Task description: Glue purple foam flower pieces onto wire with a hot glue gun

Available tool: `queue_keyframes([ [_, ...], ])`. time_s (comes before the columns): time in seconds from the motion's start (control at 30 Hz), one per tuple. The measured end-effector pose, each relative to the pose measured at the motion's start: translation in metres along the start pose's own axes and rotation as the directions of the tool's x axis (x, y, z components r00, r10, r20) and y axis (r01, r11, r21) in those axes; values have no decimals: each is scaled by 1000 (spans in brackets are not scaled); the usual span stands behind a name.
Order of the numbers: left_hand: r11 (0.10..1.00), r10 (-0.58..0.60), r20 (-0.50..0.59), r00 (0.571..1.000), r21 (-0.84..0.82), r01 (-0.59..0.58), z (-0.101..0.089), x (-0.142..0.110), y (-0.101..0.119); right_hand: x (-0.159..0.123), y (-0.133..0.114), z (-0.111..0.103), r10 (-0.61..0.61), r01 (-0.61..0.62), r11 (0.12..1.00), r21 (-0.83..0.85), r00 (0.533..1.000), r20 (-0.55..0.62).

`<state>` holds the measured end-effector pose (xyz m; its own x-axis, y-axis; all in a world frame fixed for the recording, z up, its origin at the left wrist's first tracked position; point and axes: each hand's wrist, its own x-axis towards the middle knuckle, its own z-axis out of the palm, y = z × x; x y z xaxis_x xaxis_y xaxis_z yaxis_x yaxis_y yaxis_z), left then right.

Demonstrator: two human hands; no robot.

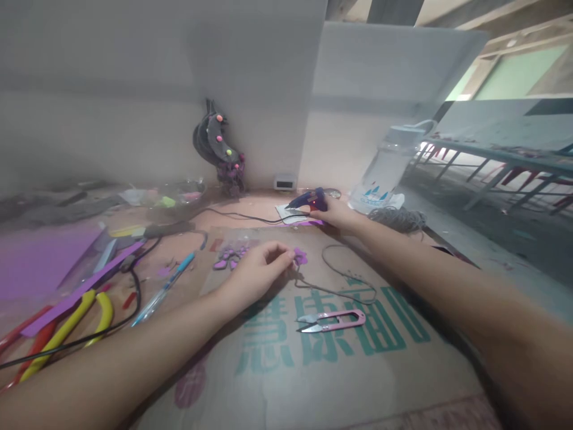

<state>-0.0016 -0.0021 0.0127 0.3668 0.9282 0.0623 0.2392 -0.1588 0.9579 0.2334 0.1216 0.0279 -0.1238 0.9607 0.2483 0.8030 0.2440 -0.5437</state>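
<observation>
Between the thumb and fingers of my left hand [264,269] is a small purple flower [300,257], held over the cardboard. A thin grey-brown cord [331,291] trails from near it and loops to the right. Farther back, my right hand [338,214] is closed around a dark blue glue gun [308,200] with a small red light. The gun's nozzle points left above a white paper piece [290,214]. Several purple petal-like pieces with dark edges [230,257] lie left of my left hand. Pink-handled thread snips [333,321] rest on the cardboard in front.
A clear water bottle [380,170] and a bundle of grey cord [398,219] stand at the right. Pliers with yellow handles [62,334], a blue pen [165,286] and purple sheets [45,257] lie left. A black cable [134,286] crosses there. A decorated grey crescent [219,143] hangs behind.
</observation>
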Motion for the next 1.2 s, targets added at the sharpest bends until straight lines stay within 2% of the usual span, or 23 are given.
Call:
queue_keyframes([
  [0.13, 999, -39, 23, 999, -33, 40, 0, 0, -1, 1, 0, 8, 20, -17, 999, 37, 998, -63],
  [0.33, 998, -42, 21, 999, -38, 42, 0, 0, -3, -16, -8, -14, 64, -54, 989, 139, 996, -69],
  [0.47, 999, -18, -5, 1000, -33, 18, -1, 0, -2, -66, -26, -28, 62, -39, 971, 235, 994, -92],
  [0.6, 999, -27, -36, 999, -31, 26, -2, -2, 2, -129, -41, -33, -38, 50, 968, 247, 998, -55],
  [0.7, 999, -38, -76, 996, -15, 37, -2, -1, 2, -155, -43, -31, -121, 119, 965, 233, 993, -5],
  [0.87, 997, -71, -77, 994, -2, 71, -3, -1, 1, -158, -36, -22, -166, 171, 975, 143, 985, -49],
  [1.0, 996, -73, -91, 993, -50, 69, -4, 0, 1, -155, -30, -17, -217, 211, 957, 199, 976, 9],
  [1.1, 994, -40, -78, 996, -103, 31, -4, 2, -2, -156, -28, -15, -216, 197, 949, 244, 975, 51],
  [1.2, 986, -25, -61, 998, -163, 15, -4, 4, -5, -156, -26, -14, -222, 212, 959, 188, 974, 36],
])
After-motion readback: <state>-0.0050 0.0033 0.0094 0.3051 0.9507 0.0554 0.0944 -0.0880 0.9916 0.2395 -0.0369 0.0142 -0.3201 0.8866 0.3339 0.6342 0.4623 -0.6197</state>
